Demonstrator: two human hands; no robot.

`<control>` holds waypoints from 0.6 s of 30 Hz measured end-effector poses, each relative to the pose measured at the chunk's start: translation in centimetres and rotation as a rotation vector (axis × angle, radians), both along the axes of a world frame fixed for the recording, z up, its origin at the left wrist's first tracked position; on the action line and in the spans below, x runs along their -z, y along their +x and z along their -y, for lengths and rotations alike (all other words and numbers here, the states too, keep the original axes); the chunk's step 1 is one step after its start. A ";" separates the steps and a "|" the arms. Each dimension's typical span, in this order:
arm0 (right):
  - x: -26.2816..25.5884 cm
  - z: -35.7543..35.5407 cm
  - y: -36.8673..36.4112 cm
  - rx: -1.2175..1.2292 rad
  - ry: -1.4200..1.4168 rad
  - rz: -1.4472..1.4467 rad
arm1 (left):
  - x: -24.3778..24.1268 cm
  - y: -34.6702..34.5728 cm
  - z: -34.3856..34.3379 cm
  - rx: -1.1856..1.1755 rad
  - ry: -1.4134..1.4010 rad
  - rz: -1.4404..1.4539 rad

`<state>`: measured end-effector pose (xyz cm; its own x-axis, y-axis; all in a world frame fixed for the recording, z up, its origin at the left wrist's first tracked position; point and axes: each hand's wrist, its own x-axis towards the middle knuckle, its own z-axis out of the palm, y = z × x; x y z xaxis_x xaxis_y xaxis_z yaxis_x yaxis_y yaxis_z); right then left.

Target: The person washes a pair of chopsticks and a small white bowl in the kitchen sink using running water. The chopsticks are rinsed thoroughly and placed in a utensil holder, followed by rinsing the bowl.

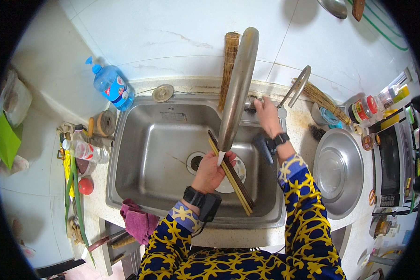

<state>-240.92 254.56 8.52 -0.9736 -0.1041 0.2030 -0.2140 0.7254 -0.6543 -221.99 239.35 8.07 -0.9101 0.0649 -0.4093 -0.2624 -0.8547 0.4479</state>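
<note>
Below the metal faucet spout (238,87), my left hand (210,173) is closed around a bundle of chopsticks (236,178), some pale and some dark. Water runs from the spout onto the hand and the sticks. Beneath them, a white plate (227,185) lies in the right part of the stainless steel sink (154,206). The drain (196,162) shows left of the sticks. My right hand (267,115) reaches to the faucet base (251,104) behind the sink; its fingertips are at the handle area, and the exact grip is partly hidden.
A blue soap bottle (113,87) stands at the back left. One straw whisk brush (229,66) leans behind the faucet, another (322,99) lies at the right. A steel basin (338,173) sits right of the sink. A purple cloth (138,220) hangs over the front edge; a tomato (85,186) lies left.
</note>
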 end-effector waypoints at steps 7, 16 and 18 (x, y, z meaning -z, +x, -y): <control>-1.0 -2.6 18.5 -0.576 -0.258 0.948 | 1.9 1.7 -0.3 -0.085 0.021 0.042; -3.6 -4.2 26.2 -0.288 -0.613 1.234 | 2.9 1.6 0.2 -0.123 -0.119 0.108; -3.8 -4.5 26.8 -0.273 -0.576 1.187 | 2.8 1.4 0.4 -0.148 -0.139 0.111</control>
<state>-214.08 259.04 12.28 -0.5524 -0.5069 -0.6617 0.5977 0.3124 -0.7383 -220.59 238.91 5.22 -0.8545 -0.1303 -0.5028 -0.1924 -0.8198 0.5394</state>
